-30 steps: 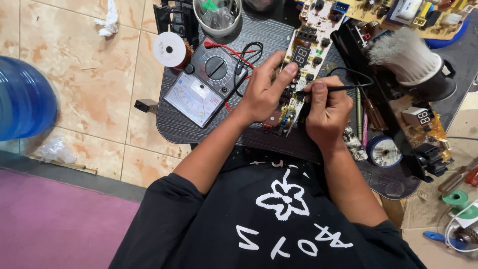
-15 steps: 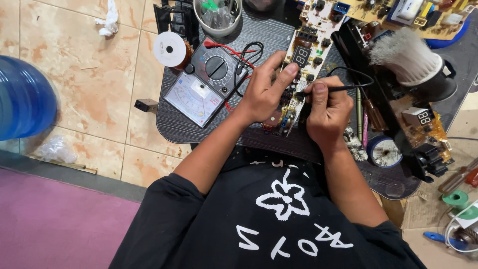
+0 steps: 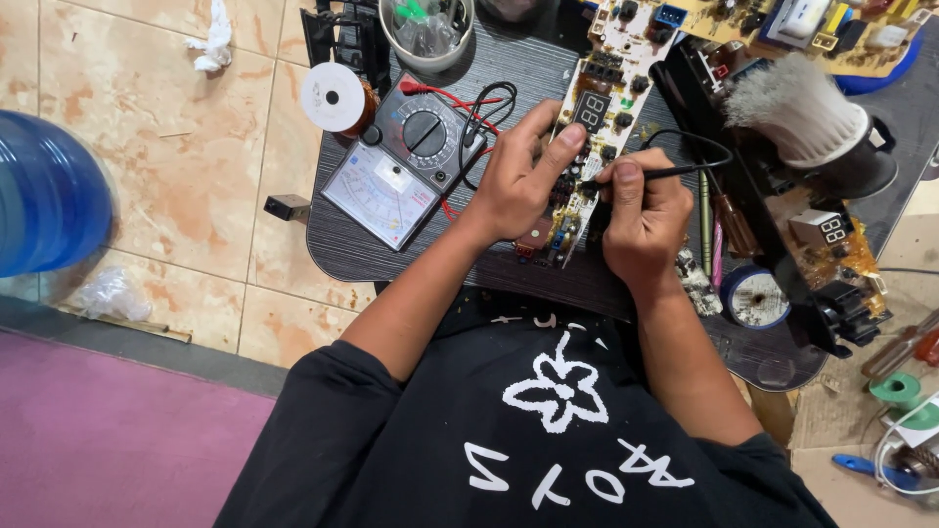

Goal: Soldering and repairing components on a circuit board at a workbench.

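Observation:
A long pale circuit board (image 3: 608, 93) with a small digit display lies on the dark round table (image 3: 352, 244). My left hand (image 3: 518, 176) grips the board's near part and holds it down. My right hand (image 3: 641, 210) pinches a thin black probe (image 3: 675, 173), its tip on the board between my two hands. The probe's black lead loops up and to the right. An analog multimeter (image 3: 401, 166) with red and black leads lies left of my left hand.
A solder spool (image 3: 335, 96) and a clear cup (image 3: 426, 29) stand at the table's back. A white brush (image 3: 797, 108), other circuit boards, screwdrivers and a flux tin (image 3: 755, 298) crowd the right side. A blue water bottle (image 3: 44, 191) stands on the tiled floor.

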